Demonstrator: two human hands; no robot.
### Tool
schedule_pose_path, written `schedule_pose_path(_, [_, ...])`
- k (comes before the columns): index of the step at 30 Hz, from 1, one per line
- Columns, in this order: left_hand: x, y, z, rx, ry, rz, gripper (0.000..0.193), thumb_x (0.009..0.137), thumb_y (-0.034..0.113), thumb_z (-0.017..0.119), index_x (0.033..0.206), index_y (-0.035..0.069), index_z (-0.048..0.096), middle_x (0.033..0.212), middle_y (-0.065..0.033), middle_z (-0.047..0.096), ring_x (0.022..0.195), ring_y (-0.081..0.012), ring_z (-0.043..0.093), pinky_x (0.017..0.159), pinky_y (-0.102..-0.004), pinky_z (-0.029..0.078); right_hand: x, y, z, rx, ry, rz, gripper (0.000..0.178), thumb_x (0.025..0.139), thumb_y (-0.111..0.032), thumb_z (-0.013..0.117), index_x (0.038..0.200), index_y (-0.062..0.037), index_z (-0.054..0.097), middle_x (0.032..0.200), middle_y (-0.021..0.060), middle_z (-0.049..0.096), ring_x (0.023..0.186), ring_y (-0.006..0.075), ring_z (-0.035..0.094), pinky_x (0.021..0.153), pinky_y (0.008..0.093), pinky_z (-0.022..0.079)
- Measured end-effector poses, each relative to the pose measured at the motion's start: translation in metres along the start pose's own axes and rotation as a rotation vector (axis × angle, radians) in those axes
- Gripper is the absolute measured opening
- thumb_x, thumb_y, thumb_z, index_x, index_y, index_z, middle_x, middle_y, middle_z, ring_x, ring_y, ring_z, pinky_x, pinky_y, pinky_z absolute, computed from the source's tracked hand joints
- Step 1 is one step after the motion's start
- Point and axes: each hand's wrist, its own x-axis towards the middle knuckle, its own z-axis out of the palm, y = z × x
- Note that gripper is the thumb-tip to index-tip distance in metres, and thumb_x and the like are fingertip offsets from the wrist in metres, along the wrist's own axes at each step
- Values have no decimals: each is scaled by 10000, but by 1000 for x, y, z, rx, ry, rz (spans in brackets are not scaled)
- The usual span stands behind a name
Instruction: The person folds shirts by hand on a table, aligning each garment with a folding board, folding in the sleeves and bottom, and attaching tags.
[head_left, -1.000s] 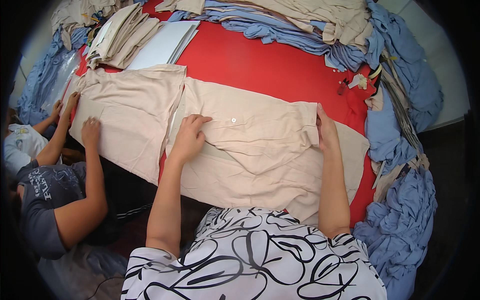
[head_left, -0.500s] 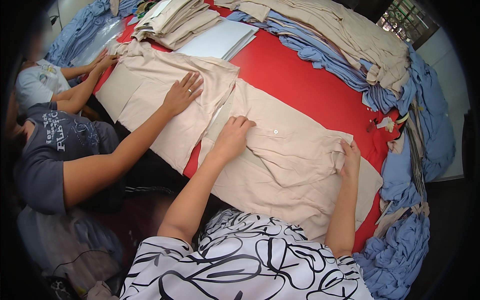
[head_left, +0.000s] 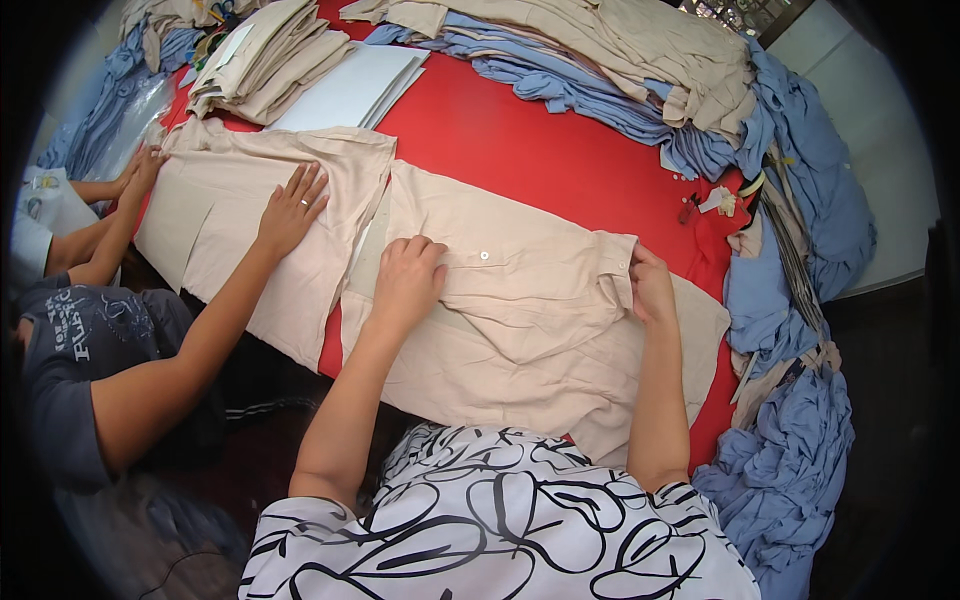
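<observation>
A beige shirt (head_left: pixel 520 330) is spread in front of me, its sleeve (head_left: pixel 540 250) lying across it with a small white button showing. My left hand (head_left: pixel 408 284) is on the upper part of the shirt, beside a greyish flat panel (head_left: pixel 372 245) that shows under the cloth. Its fingers are curled down onto the fabric; the thumb is hidden. At the sleeve's other end, my right hand (head_left: pixel 652 287) pinches the buttoned cuff (head_left: pixel 616 262), slightly lifted.
A co-worker's hand (head_left: pixel 293 207) presses flat on another beige garment (head_left: pixel 250 260) to the left. Folded beige garments (head_left: pixel 265 60) and white sheets (head_left: pixel 350 90) lie behind it on the red tabletop (head_left: pixel 480 130). Piles of beige and blue clothes (head_left: pixel 570 90) line the far and right edges.
The view has shifted, moving the table scene leftward. My right hand has turned the cuff so that its button shows. My left fingers are more curled on the shirt.
</observation>
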Motion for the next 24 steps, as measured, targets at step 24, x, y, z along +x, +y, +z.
schedule_pose_path(24, [11, 24, 29, -176, 68, -4, 254, 749, 129, 743, 988, 101, 661, 1040, -43, 571, 976, -256, 508, 862, -402, 383, 24, 24, 18, -1273, 538, -284, 224, 822, -10, 581, 1039, 32, 619, 978, 190, 633, 924, 357, 623, 801, 408, 483])
